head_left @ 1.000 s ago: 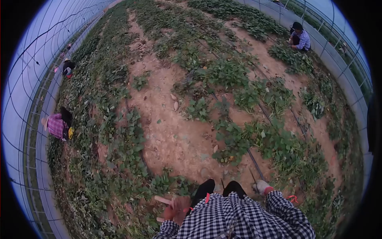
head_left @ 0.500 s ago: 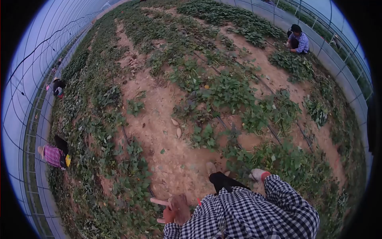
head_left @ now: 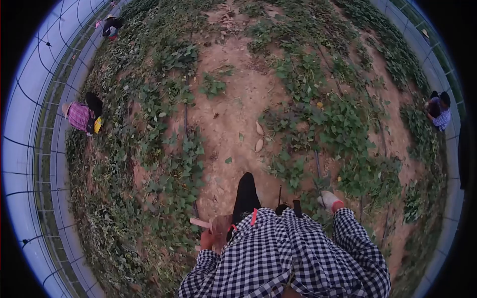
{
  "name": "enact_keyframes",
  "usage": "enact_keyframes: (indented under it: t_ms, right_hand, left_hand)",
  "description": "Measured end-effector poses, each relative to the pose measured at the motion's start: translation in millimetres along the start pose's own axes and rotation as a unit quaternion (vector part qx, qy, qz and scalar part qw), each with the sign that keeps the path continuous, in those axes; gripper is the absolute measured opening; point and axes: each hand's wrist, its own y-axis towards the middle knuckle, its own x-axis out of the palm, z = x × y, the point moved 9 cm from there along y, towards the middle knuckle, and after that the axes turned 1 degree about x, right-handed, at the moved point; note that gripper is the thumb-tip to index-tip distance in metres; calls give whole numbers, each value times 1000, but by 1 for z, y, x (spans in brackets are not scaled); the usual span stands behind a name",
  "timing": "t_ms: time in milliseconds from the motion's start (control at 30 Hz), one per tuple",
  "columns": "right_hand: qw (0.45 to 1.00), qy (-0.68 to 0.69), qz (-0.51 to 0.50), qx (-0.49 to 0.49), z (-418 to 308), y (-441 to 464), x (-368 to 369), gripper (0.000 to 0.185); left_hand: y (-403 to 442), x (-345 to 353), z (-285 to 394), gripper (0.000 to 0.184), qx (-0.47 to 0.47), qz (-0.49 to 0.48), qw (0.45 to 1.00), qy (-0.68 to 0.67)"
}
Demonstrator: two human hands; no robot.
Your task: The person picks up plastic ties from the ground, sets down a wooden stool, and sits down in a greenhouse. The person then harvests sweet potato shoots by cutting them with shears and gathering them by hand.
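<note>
My left hand, in a reddish glove, is closed around a small wooden stool beside my left leg. A pale leg of the stool points out to the left. My right hand wears a whitish glove with a red cuff and hangs over green vines at my right side. Its fingers are too small and blurred to make out. Two sweet potatoes lie on the bare soil ahead of me.
A strip of brown soil runs forward between leafy vine rows. Thin dark hoses lie along the rows. Co-workers crouch at the left and right edges, by the greenhouse frame.
My view has turned right and tilted downward. My dark-trousered leg now shows forward on the soil. The stool has stayed in my left hand, and my right hand remains at my side.
</note>
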Motion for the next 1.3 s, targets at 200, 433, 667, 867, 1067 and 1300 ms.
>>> enact_keyframes:
  t_ms: [200, 433, 667, 867, 1067, 1300]
  right_hand:
    - [999, -9, -39, 11, -98, 79, -18, 34]
    - [998, -9, -58, 25, -202, 137, -77, 33]
    - [997, -25, -72, 25, -272, 210, -135, 33]
    - [992, -53, -111, 22, -310, 311, -192, 33]
    - [983, -118, -140, -19, -372, 411, -290, 32]
    - [988, -87, -39, -118, -471, 527, -409, 33]
  left_hand:
    - [113, -49, 59, 49, -31, -19, 996, 80]
    - [254, -156, 192, 60, -1, -2, 989, 147]
    - [374, -204, 348, 55, 61, 34, 984, 164]
    - [472, -191, 416, 53, 41, 27, 989, 137]
    - [500, -193, 482, 53, -35, 6, 994, 104]
    - [565, -188, 523, 55, -63, 5, 997, 53]
